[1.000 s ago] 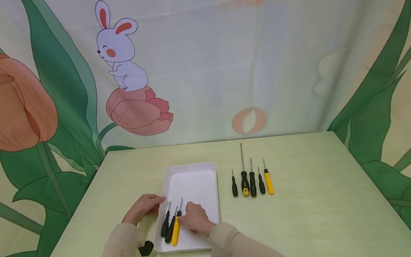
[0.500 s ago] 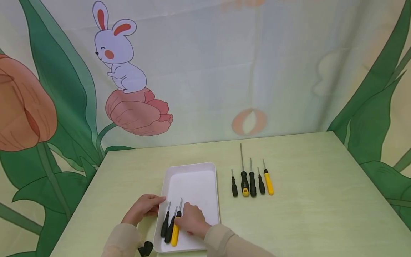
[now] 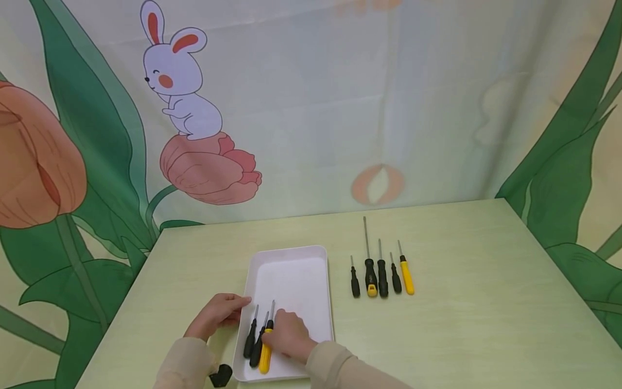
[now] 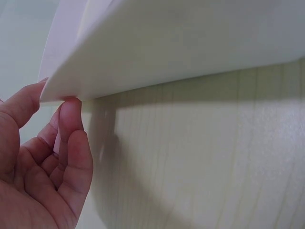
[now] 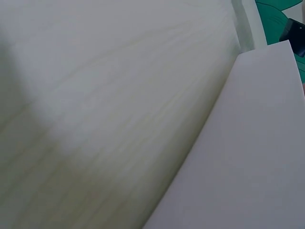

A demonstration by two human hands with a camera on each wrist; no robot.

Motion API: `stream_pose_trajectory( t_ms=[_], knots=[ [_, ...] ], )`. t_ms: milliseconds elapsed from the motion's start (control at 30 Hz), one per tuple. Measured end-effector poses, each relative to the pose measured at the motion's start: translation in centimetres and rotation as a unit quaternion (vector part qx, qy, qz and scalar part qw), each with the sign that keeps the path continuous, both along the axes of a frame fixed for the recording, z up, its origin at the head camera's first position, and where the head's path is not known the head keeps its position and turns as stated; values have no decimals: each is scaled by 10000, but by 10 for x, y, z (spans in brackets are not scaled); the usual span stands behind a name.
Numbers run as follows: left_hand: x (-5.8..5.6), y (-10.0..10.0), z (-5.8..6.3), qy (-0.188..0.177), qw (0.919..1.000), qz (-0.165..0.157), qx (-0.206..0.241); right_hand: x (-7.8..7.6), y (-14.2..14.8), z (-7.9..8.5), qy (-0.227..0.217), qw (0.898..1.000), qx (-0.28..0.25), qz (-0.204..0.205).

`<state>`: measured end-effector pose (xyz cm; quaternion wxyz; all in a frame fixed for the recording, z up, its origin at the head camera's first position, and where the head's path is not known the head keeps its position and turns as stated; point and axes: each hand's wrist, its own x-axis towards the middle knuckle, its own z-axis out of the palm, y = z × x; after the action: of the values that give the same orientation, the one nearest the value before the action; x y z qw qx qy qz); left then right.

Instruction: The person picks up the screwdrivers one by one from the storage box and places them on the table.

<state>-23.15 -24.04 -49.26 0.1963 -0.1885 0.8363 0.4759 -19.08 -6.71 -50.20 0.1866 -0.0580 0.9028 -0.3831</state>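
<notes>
A white tray (image 3: 303, 275) lies on the table, its side wall (image 4: 167, 47) large in the left wrist view. My left hand (image 3: 218, 316) pinches its left rim, thumb on top and fingertips (image 4: 71, 114) underneath. Inside the tray are two black screwdrivers (image 3: 250, 340) and a yellow-handled screwdriver (image 3: 265, 359), side by side with shafts pointing away from me. My right hand (image 3: 290, 336) holds the yellow-handled screwdriver with the thumb across its handle; the other fingers are curled and partly hidden. The right wrist view shows the tray's outer wall (image 5: 238, 143) but not the hand.
To the right of the tray, several screwdrivers lie in a row on the table (image 3: 476, 313), among them a long black-and-yellow one (image 3: 371, 278) and another yellow-handled one (image 3: 407, 278). A patterned curtain (image 3: 311, 119) hangs behind the table. A black object (image 3: 221, 376) sits beside my left sleeve.
My right hand has shifted slightly left, with its thumb farther over the yellow handle. That screwdriver's tip has moved a little left. My left hand and the tray have stayed put.
</notes>
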Motion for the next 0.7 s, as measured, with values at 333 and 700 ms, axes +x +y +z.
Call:
stream_pose_trajectory(
  t_ms=[333, 700],
  knots=[
    [-1, -1, -3, 7, 10000, 28, 48, 5, 0, 2, 189, 9997, 135, 35],
    [-2, -7, -9, 134, 9992, -263, 259, 7, -1, -1, 293, 9994, 162, 30]
  ],
)
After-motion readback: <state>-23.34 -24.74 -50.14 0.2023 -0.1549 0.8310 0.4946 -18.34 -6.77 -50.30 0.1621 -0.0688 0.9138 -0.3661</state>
